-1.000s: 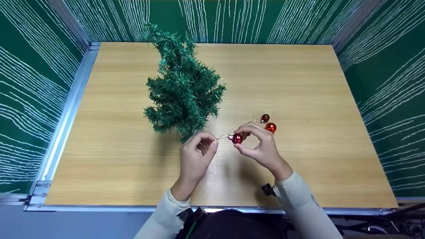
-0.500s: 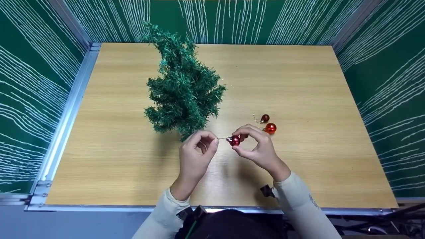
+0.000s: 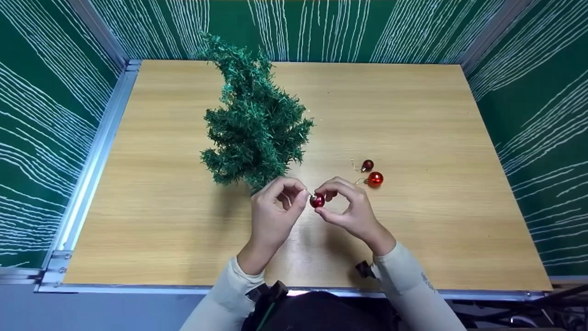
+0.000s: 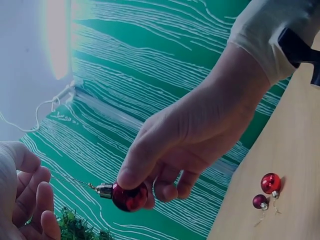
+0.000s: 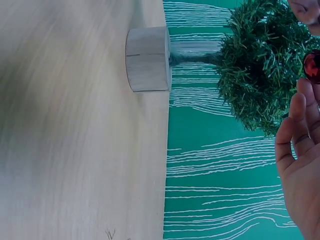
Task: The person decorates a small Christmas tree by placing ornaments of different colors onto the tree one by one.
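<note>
A shiny dark-red Christmas bauble with a silver cap is held above the table, in front of a small artificial Christmas tree. My right hand pinches the ball between thumb and fingers. Its hanging string runs from the cap to my left hand, where thumb and forefinger pinch the loop's end. In the left wrist view the string looks drawn out straight. The right wrist view shows only part of the bauble at its edge.
Two more baubles lie right of the hands: a small dark one and a larger bright-red one, both with strings. The tree stands on a pale round base. Green walls with white lines enclose the wooden table.
My right hand has moved left and slightly toward the body with the bauble, bringing it close to the left fingertips. My left hand has barely shifted, still pinching the string.
</note>
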Available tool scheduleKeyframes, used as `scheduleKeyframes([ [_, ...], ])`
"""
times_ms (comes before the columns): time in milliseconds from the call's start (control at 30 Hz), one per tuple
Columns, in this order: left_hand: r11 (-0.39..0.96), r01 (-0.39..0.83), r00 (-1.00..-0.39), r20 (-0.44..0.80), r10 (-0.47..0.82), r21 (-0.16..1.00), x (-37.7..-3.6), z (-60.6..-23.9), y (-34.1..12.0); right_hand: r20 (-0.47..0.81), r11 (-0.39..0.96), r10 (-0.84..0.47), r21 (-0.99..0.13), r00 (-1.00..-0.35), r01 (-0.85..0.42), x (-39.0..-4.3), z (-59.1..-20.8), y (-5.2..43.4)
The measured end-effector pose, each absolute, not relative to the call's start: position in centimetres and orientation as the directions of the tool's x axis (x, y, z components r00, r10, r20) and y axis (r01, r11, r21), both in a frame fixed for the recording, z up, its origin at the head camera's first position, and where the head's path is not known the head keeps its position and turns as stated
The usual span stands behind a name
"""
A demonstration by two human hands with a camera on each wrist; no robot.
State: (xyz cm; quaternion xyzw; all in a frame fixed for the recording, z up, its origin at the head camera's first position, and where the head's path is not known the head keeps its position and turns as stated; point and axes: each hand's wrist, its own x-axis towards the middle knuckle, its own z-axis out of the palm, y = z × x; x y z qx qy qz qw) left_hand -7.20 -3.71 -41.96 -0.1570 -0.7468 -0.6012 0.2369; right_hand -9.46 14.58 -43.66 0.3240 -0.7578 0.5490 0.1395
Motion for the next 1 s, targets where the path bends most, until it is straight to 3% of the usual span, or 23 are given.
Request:
scheduleKeyframes([
  [1000, 0.245, 0.518, -0.847, 0.532, 0.010, 0.820, -7.56, -41.34, -3.61, 0.547, 0.159, -0.402, -0.749, -0.735, -0.644, -8.99, -43.74, 13.86],
])
